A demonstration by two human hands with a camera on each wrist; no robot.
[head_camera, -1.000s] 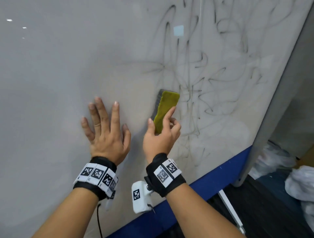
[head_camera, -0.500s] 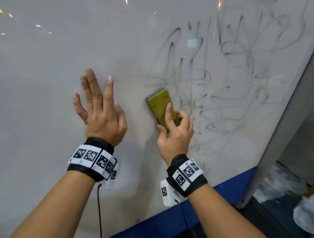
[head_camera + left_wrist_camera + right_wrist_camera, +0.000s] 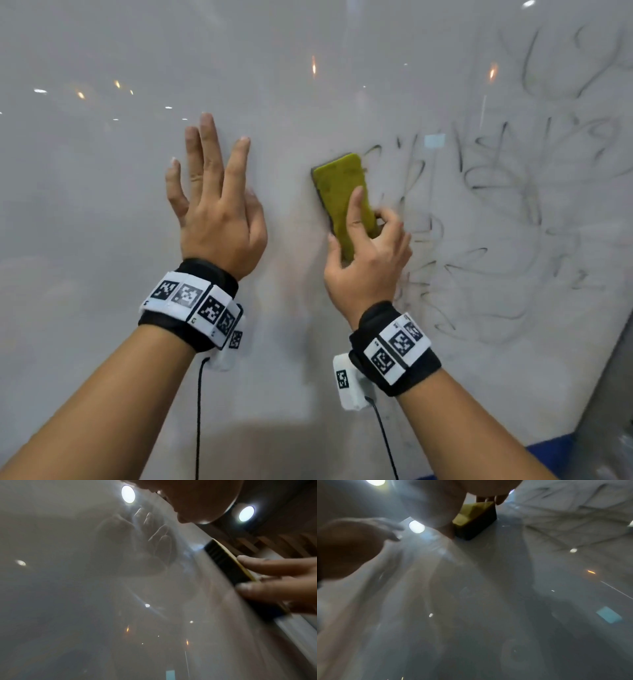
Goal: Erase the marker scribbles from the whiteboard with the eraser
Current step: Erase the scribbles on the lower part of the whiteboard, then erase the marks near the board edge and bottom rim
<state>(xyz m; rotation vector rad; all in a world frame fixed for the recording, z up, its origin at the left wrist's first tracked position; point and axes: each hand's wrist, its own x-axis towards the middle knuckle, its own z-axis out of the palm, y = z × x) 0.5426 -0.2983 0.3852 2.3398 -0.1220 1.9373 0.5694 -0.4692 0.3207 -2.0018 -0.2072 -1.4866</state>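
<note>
A yellow-topped eraser (image 3: 344, 195) with a dark felt base lies flat against the whiteboard (image 3: 102, 212). My right hand (image 3: 368, 250) grips its lower end, index finger laid along the yellow back, thumb on its left edge. Black marker scribbles (image 3: 507, 205) cover the board to the right of the eraser. My left hand (image 3: 215, 205) is to the eraser's left with straight spread fingers held at the board, holding nothing. In the left wrist view the eraser (image 3: 228, 566) shows edge-on under my right fingers (image 3: 267, 566). In the right wrist view the eraser (image 3: 476, 519) shows below my palm.
A small pale blue patch (image 3: 434, 141) sits on the board just right of the eraser's top. A grey frame post (image 3: 606, 411) and a blue bottom rail (image 3: 548, 445) border the board at the lower right. The board's left half carries only faint smears.
My right hand has slid the eraser up the board along the scribbles' left edge, tilting its top leftward. My left hand has moved up the board too. The view has shifted upward.
</note>
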